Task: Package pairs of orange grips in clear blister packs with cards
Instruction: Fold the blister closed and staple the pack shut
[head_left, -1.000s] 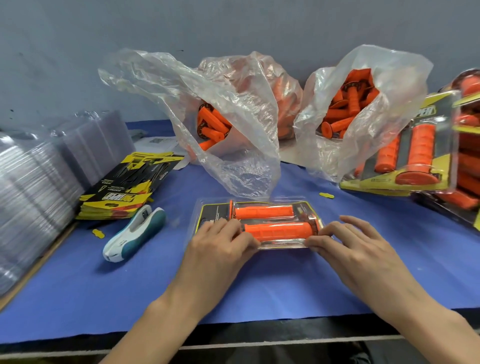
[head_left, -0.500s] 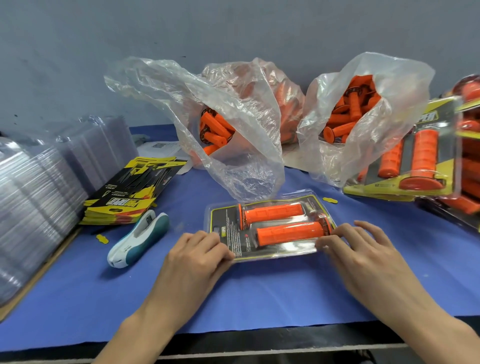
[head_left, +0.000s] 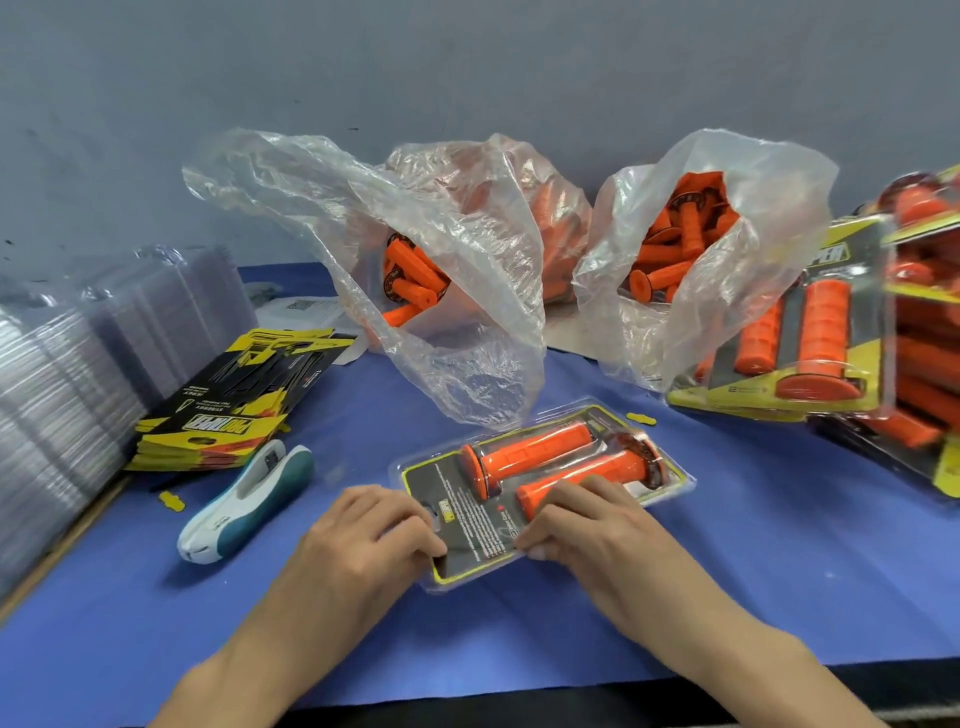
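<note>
A clear blister pack (head_left: 470, 525) lies slanted on the blue table cover (head_left: 779, 545), with a black and yellow card inside. Two orange grips (head_left: 532, 457) lie side by side in it, the nearer grip (head_left: 597, 470) partly behind my right hand. My left hand (head_left: 371, 532) grips the pack's near left corner with curled fingers. My right hand (head_left: 584, 519) pinches the near edge beside it, its fingertips bent down onto the card.
Two open plastic bags of loose orange grips (head_left: 410, 283) (head_left: 675, 249) stand behind the pack. Printed cards (head_left: 223, 410) and a white and teal stapler (head_left: 244, 499) lie at the left, by stacked empty blisters (head_left: 52, 405). Finished packs (head_left: 810, 338) pile at the right.
The pack has turned counterclockwise, so its card end now points at me. My right hand moved from the pack's right end to the near edge, close to my left hand.
</note>
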